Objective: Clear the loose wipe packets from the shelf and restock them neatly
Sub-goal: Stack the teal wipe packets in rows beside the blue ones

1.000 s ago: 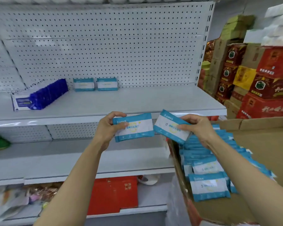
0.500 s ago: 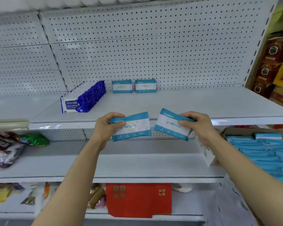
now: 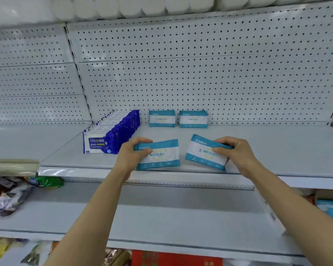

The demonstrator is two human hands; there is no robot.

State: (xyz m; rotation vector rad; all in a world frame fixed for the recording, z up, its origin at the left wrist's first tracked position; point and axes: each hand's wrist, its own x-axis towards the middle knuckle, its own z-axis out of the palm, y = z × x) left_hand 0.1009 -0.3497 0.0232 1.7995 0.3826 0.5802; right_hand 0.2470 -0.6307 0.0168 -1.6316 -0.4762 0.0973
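- My left hand (image 3: 132,153) grips one packet (image 3: 159,155) by its left end; my right hand (image 3: 234,151) pinches a second packet (image 3: 205,152) by its right end.
- A second ago both packets hung in front of the shelf edge; now they sit low over the shelf (image 3: 277,150), centre frame.
- Two standing packets (image 3: 178,119) wait at the back, beside the blue row (image 3: 113,131).
- I judge restocking is under way: these go in front of that pair.
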